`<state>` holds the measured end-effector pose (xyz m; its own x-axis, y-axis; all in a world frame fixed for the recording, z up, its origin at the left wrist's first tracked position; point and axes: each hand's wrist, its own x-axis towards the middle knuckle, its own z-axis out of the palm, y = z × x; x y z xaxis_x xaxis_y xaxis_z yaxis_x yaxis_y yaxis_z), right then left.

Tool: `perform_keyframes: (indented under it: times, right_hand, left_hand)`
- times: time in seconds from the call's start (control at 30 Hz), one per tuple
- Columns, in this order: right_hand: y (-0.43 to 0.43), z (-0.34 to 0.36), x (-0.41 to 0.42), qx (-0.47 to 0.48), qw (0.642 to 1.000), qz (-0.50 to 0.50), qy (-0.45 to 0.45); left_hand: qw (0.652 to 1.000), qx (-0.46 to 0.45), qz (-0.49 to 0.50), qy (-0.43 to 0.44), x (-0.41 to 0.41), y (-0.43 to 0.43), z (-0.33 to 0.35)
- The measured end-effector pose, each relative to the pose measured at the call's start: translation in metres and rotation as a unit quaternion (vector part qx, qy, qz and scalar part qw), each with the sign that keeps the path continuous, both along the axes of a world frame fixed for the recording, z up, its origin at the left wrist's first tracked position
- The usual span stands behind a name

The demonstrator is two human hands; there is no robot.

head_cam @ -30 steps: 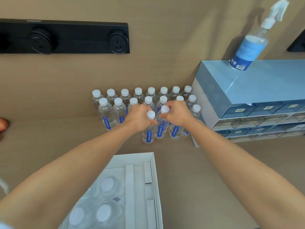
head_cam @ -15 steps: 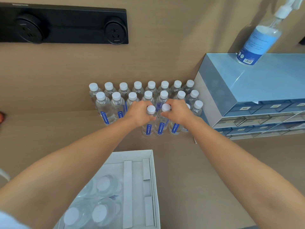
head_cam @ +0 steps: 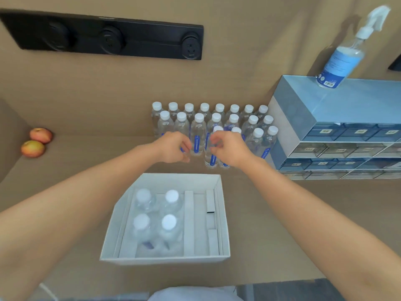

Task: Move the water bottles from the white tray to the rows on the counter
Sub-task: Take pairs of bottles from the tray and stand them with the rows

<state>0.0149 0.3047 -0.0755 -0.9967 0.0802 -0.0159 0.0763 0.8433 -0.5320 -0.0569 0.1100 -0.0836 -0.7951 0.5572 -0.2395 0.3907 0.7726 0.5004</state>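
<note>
1. Two bare forearms enter from the bottom corners of the head-camera view, with no sleeves covering them anywhere in the frame.
2. The left hand (head_cam: 173, 147) wears no glove, ring, or bracelet that can be seen.
3. The right hand (head_cam: 231, 148) is likewise uncovered, and no watch or band shows at the wrist.
4. At the bottom centre, a pale, whitish piece of fabric (head_cam: 193, 294) is visible, probably the person's clothing; it is blurred.
5. A thin white cord (head_cam: 46, 290) curves at the lower left edge, beside the left arm.
</note>
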Motion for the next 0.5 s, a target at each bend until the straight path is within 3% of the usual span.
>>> perform_keyframes:
  times: [0.1,0.17,0.27,0.37,0.5]
  right_hand:
    - [-0.043,0.005,0.029,-0.118,0.978,0.09,-0.145]
    - [-0.071,0.0,0.049,-0.113,0.96,0.146,-0.211]
    - [-0.102,-0.018,0.067,0.0,0.974,0.171,-0.15]
    - [-0.118,-0.026,0.077,0.043,0.987,0.135,-0.075]
    - [-0.118,0.004,0.073,0.077,0.989,0.112,-0.053]
  left_hand:
    - [0.999,-0.024,-0.015,-0.045,0.028,-0.043,0.009]
    - [0.997,-0.039,-0.02,-0.068,0.047,-0.069,0.012]
    - [0.993,-0.101,-0.035,-0.045,0.072,-0.099,0.007]
    - [0.994,-0.11,-0.022,0.009,0.092,-0.115,-0.003]
    - [0.993,-0.095,-0.016,0.061,0.097,-0.117,0.016]
